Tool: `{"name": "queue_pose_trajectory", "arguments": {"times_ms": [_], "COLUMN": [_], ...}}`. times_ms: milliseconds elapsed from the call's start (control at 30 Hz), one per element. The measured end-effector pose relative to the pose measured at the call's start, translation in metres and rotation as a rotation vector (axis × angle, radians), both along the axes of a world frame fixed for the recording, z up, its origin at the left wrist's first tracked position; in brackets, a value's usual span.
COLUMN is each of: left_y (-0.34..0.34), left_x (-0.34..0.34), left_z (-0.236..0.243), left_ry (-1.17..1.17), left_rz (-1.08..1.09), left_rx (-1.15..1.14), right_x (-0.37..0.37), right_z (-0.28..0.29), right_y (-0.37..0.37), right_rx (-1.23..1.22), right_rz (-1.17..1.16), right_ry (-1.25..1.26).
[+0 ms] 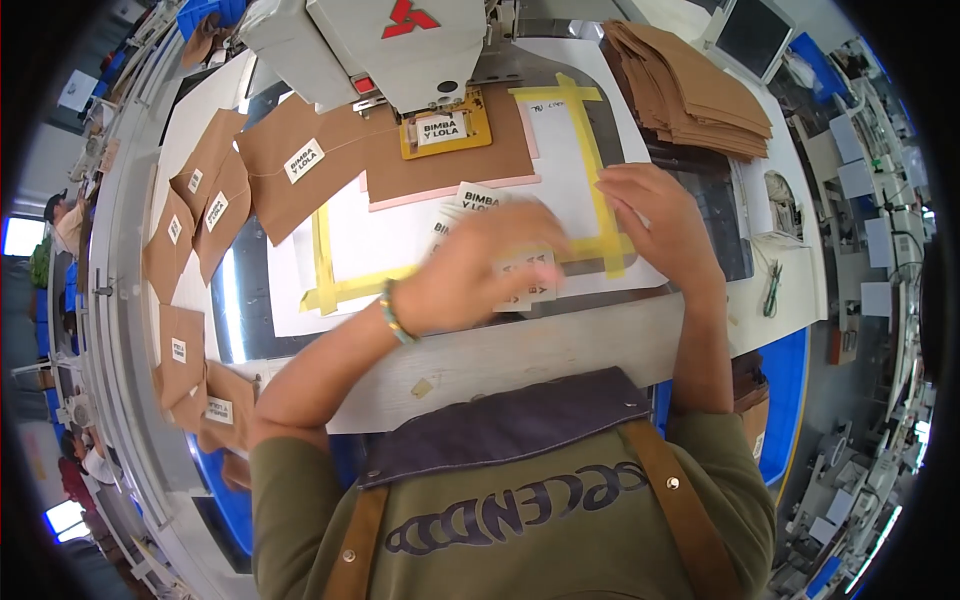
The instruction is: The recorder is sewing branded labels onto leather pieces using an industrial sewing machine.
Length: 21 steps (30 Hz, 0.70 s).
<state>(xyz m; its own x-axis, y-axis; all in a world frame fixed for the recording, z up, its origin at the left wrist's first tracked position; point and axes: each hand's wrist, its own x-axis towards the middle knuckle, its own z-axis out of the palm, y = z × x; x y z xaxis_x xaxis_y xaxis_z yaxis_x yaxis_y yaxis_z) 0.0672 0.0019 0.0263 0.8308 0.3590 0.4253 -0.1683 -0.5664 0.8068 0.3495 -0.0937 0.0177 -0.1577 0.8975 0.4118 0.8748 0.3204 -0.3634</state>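
Observation:
My left hand (485, 262), smeared by motion, is over a loose pile of white printed labels (478, 196) on the white sheet (375, 245). Whether its fingers hold a label cannot be made out. My right hand (660, 220) is held with curved fingers and the thumb apart beside the right-hand strip of yellow tape (590, 150); nothing shows in it. Beyond both hands, a brown panel (400, 180) lies under the sewing machine head (385, 50). A yellow clamp frame (482, 145) sits on that panel around one white label (442, 128). Pink edging shows along the panel's border.
Several brown panels with labels (275, 190) trail down the table's left side, some linked by thread. A stack of plain brown panels (690, 95) lies at the far right, near a screen (755, 40). Green-handled snips (772, 288) rest at the right edge, above a blue bin (785, 400).

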Motion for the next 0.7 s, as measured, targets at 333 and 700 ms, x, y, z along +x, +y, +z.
{"name": "queue_pose_trajectory", "arguments": {"times_ms": [333,700], "left_y": [0.112,0.127], "left_x": [-0.058,-0.058], "left_z": [-0.053,-0.054], "left_ry": [0.457,0.479], "left_rz": [0.496,0.41], "left_rx": [0.604,0.616], "right_x": [0.005,0.006], "right_z": [-0.004,-0.012], "right_y": [0.005,0.011], "right_rx": [-0.002,-0.039], "right_rz": [-0.005,-0.015], "right_ry": [0.032,0.071]}}
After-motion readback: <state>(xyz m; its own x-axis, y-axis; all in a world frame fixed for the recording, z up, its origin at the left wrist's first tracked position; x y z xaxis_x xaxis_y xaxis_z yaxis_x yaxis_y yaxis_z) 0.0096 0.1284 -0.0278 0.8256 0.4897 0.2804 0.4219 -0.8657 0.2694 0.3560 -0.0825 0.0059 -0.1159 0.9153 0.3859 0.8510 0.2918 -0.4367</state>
